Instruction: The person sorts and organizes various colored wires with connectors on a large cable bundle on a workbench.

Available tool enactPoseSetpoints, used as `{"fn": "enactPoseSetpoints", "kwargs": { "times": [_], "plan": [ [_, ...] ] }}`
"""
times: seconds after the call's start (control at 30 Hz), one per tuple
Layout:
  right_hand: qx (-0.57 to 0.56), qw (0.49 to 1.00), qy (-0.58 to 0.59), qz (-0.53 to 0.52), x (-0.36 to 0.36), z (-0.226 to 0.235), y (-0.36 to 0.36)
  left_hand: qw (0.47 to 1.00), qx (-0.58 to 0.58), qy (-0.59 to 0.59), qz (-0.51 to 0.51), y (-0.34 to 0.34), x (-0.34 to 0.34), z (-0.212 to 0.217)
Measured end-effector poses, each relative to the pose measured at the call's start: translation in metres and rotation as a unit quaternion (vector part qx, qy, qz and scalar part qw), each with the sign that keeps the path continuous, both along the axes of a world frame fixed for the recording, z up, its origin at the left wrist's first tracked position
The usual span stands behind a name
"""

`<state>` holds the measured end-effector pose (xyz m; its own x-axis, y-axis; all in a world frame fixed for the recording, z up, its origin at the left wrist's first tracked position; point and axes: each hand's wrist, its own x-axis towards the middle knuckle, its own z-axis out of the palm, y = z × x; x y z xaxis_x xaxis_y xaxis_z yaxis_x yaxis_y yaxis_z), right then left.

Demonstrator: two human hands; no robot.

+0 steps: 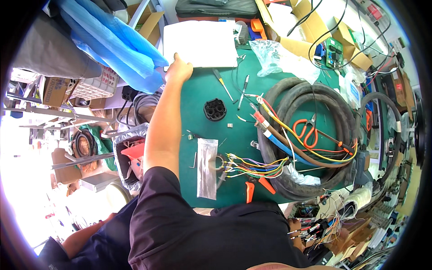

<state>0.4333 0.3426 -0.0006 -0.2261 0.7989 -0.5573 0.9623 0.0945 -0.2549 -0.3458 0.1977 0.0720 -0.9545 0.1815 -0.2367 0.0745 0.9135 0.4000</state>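
My left hand point(179, 69) reaches to the far side of the green bench and grips the near left corner of a white flat rectangular panel point(200, 44); its exact kind is unclear. A bit of skin point(295, 231) at my right side, by a bundle of wires point(315, 228), looks like my right hand, with the fingers mostly hidden. Close to the panel lie a screwdriver point(222, 83) and a pen-like tool point(243, 92). A round black connector housing point(214, 110) with several holes sits mid-bench. Below it is a clear plastic bag point(207, 168).
A thick black cable coil point(281, 96) fills the bench's right, its coloured wires fanned out. Orange-handled scissors point(307, 132) rest on it. Orange handles point(249, 192) lie at the near edge. Cardboard boxes point(306, 18) stand behind; another person's arm point(85, 236) shows lower left.
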Motion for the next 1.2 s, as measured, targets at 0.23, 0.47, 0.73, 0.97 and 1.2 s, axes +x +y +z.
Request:
{"fn": "enactPoseSetpoints", "kwargs": {
  "times": [0.23, 0.47, 0.73, 0.97, 1.2],
  "plan": [
    [-0.007, 0.998, 0.046, -0.034, 0.001, 0.0, -0.002, 1.0, -0.007, -0.002, 0.001, -0.005, -0.006, -0.01],
    [-0.003, 0.999, 0.035, -0.005, 0.009, -0.01, -0.003, 1.0, -0.001, 0.001, -0.015, -0.002, -0.001, -0.003],
    [0.001, 0.999, 0.038, -0.036, 0.008, -0.007, -0.006, 0.999, -0.002, 0.013, -0.035, 0.006, -0.001, 0.003],
    [0.001, 1.0, 0.023, -0.008, 0.019, -0.013, -0.005, 0.998, 0.02, 0.036, -0.043, 0.013, -0.009, -0.004],
    [0.027, 0.988, -0.067, 0.139, 0.006, 0.014, 0.006, 0.958, 0.283, 0.019, -0.028, -0.009, 0.067, 0.059]
  ]
}}
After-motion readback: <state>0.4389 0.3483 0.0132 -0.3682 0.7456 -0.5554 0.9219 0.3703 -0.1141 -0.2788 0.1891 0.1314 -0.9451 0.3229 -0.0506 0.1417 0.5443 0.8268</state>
